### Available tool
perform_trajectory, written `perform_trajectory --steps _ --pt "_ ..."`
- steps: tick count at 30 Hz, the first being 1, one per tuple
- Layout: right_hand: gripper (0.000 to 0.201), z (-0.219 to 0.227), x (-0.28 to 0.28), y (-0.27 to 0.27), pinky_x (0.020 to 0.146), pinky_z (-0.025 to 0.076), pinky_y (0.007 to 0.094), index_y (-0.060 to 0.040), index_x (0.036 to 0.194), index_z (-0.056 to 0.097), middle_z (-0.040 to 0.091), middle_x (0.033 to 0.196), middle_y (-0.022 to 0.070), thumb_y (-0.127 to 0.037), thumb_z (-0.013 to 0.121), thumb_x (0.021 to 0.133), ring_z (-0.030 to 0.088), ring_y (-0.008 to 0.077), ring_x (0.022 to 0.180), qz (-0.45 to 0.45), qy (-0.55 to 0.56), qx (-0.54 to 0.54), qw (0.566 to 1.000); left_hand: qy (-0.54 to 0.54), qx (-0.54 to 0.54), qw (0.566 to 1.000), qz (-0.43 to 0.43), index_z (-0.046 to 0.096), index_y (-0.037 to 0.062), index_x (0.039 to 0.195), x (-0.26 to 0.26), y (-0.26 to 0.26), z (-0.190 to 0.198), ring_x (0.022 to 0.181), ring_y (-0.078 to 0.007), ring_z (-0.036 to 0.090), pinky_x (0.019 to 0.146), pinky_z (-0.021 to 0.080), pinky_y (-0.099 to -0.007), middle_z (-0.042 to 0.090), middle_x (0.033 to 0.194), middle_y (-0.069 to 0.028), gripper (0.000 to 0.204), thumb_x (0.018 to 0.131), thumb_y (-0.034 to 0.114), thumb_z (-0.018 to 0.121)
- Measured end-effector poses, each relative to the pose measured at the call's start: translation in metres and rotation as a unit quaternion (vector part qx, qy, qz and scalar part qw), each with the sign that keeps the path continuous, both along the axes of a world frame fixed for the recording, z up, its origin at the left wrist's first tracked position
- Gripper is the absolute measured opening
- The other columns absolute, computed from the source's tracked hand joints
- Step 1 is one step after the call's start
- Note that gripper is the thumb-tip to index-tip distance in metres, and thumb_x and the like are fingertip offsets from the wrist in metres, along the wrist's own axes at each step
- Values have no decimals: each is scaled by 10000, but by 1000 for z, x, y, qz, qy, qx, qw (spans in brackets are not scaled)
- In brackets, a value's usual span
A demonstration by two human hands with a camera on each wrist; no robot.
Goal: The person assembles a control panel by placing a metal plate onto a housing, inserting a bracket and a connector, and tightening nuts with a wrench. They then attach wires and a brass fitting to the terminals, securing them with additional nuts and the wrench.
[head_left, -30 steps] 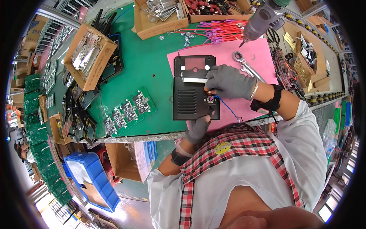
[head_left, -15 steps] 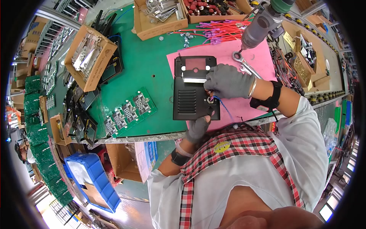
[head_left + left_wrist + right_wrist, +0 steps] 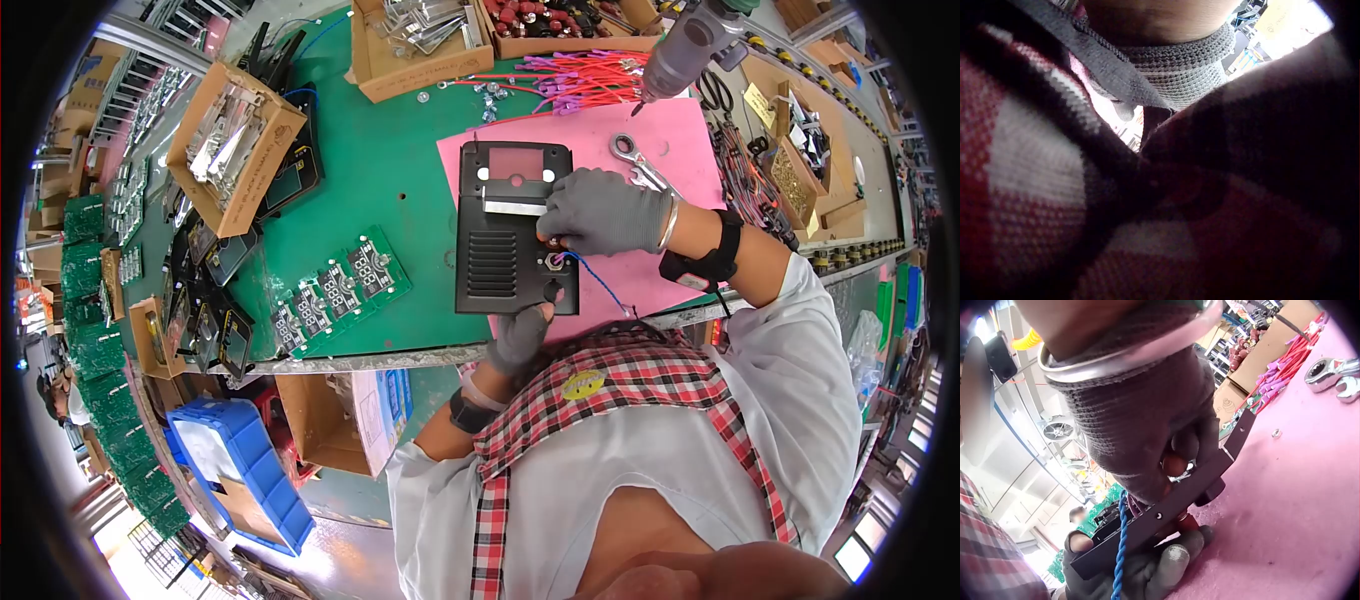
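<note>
A black metal panel with slots and a window is held over the pink sheet. My gloved left hand grips its near edge, thumb on top and fingers underneath. A red part shows below the panel beside those fingers in the right wrist view. My gloved right hand curls over the panel's right side, bare fingertips pinching a small metal fitting, mostly hidden. A hex nut sits nearby, with a twisted blue wire trailing from beside it. Apron cloth fills most of the left wrist view.
Ratchet wrenches lie right of the panel, beneath a hanging power driver. Red wires and boxes of parts line the back. Display circuit boards lie left, near a tilted carton of metal pieces.
The panel has shifted slightly to the right and away from the body, with both hands still at it. The hanging driver swung down and then back up.
</note>
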State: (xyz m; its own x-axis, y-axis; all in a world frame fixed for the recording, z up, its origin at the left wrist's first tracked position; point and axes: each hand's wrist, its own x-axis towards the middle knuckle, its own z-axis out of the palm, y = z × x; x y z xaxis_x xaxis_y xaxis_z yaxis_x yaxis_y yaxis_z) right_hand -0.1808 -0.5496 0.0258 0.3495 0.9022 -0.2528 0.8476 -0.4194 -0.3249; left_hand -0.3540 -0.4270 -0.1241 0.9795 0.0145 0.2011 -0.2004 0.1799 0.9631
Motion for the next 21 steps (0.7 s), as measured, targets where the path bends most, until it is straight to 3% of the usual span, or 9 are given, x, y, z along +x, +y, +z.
perform_trajectory --steps 3,5,8,10,12,14,20,21 --pt "145 2 0 1 626 487 377 -144 809 595 581 761 41 -213 641 690 578 232 793 14 -23 -37 999 19 -85 996 -29 359 16 1270 2 2 6 1048 -187 487 866 447 -369 458 1190 -86 458 835 109 469" --pt "142 3 0 1 634 488 375 -153 820 596 587 763 37 -202 636 692 581 230 800 2 -16 -21 1000 69 -225 971 -31 367 14 1259 2 -2 9 1035 -190 492 866 445 -372 459 1185 -88 446 840 124 471" --pt "133 -3 -2 -2 649 489 372 -167 821 600 590 761 32 -190 631 694 581 225 805 -25 18 28 999 68 -201 977 -12 380 12 1247 1 -3 9 1023 -193 499 871 439 -372 469 1168 -88 433 839 127 468" --pt "124 -9 0 -4 659 489 369 -170 817 603 591 765 31 -185 630 696 581 223 811 -10 15 18 1000 19 -34 999 1 380 10 1249 0 1 2 1028 -191 498 880 434 -368 467 1173 -90 436 837 124 469" --pt "122 -3 -3 -1 666 488 373 -169 823 604 592 772 35 -175 622 703 579 225 821 -15 6 -12 1000 26 -42 999 -9 378 9 1253 1 1 3 1033 -190 496 883 433 -369 465 1180 -92 444 834 120 473" --pt "117 0 -6 1 674 486 375 -163 824 604 592 775 37 -170 621 708 576 228 828 -28 9 -25 999 89 -227 969 -38 373 7 1259 2 0 10 1038 -191 494 882 437 -375 463 1186 -96 456 829 115 482" --pt "109 -10 -1 -10 669 462 373 -131 796 602 583 730 38 -172 650 707 570 240 775 -66 53 77 993 121 -225 966 -49 431 -15 1210 14 -1 46 1007 -187 501 881 444 -389 486 1150 -104 410 822 96 504" --pt "110 -10 -1 -11 665 458 371 -127 790 601 580 721 41 -174 656 706 569 243 762 -70 59 79 993 124 -199 971 -51 431 -18 1214 14 0 50 1037 -195 499 900 427 -382 484 1171 -112 426 835 159 510"
